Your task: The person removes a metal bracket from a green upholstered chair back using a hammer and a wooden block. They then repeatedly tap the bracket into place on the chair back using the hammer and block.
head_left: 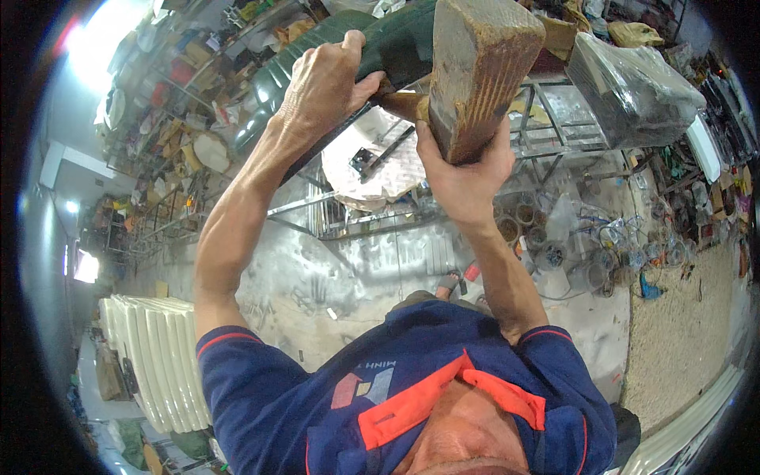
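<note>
A thick, worn wooden block [483, 71] stands large at the top centre, with ridged grain on its side. My right hand [467, 170] is closed around its lower end. A tapered brown piece [402, 104] reaches from the block toward my left thumb; whether it joins the block I cannot tell. My left hand [321, 91] lies to the left, its fingers curled over the edge of a glossy dark green padded piece [400, 47] with stitched-looking grooves. The far side of this padded piece runs out of view at the top.
Below my hands is a metal frame stand [546, 119] with a round pale sheet [372, 166]. A plastic-wrapped dark box [633, 91] sits at the right. Cluttered shelves [174, 103] line the left. Several white padded panels [154, 356] stand at lower left; cables and round parts [594, 245] cover the floor at right.
</note>
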A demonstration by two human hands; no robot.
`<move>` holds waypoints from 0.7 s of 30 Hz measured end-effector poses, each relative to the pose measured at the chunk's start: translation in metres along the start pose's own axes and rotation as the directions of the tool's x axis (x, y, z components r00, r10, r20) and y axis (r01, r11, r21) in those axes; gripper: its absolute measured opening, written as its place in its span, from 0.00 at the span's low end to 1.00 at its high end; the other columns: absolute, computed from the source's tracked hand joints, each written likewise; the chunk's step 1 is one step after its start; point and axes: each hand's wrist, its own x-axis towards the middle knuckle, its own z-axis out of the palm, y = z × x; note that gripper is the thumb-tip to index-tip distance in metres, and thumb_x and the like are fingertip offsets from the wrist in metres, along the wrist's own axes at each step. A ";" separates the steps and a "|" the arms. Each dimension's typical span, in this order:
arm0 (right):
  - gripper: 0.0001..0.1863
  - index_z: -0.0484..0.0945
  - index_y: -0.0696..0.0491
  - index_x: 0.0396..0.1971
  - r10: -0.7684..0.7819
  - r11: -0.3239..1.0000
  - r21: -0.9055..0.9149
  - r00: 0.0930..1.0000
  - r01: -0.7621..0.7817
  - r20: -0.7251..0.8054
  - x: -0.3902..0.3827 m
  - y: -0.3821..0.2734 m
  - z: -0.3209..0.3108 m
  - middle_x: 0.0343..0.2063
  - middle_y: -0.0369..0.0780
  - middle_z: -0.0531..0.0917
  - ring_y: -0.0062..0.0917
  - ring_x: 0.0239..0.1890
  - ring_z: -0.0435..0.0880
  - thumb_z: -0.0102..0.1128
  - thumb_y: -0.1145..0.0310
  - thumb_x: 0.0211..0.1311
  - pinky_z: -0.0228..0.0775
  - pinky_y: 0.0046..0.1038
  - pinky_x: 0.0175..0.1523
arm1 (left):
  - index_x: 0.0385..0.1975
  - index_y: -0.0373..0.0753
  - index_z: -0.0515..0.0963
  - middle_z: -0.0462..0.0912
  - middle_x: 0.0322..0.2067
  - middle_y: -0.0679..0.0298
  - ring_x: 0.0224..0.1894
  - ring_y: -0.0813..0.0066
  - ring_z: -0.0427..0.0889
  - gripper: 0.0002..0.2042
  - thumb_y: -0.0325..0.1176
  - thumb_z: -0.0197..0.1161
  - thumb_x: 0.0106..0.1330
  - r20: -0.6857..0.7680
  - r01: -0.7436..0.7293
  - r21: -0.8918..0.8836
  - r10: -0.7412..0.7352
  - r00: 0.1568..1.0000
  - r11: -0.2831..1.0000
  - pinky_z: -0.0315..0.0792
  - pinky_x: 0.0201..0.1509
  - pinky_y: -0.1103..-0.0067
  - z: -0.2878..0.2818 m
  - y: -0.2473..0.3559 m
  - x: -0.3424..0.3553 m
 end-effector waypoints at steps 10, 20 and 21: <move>0.35 0.73 0.60 0.59 -0.121 0.992 0.023 0.993 0.121 -0.009 0.004 -0.001 0.009 0.35 0.45 0.88 0.32 0.35 0.91 0.81 0.73 0.51 0.81 0.31 0.42 | 0.54 0.37 0.79 0.87 0.48 0.52 0.51 0.48 0.85 0.21 0.26 0.72 0.59 -0.356 -0.315 -0.126 0.254 0.899 0.940 0.79 0.57 0.60 -0.008 -0.002 -0.004; 0.30 0.74 0.61 0.51 -0.059 0.997 0.044 0.998 0.057 0.034 0.014 -0.009 0.007 0.34 0.43 0.89 0.22 0.37 0.88 0.82 0.72 0.51 0.81 0.30 0.44 | 0.52 0.35 0.79 0.84 0.47 0.55 0.50 0.53 0.85 0.23 0.22 0.75 0.54 -0.029 -0.329 -0.322 0.338 0.941 0.888 0.80 0.53 0.67 -0.017 0.024 -0.013; 0.31 0.74 0.61 0.52 -0.027 0.998 0.058 1.000 0.027 0.000 0.013 -0.004 0.003 0.34 0.45 0.89 0.25 0.37 0.89 0.81 0.71 0.51 0.81 0.31 0.44 | 0.54 0.36 0.79 0.84 0.47 0.55 0.49 0.55 0.86 0.23 0.23 0.75 0.56 -0.034 -0.252 -0.380 0.258 0.965 0.890 0.81 0.52 0.68 -0.023 0.030 -0.014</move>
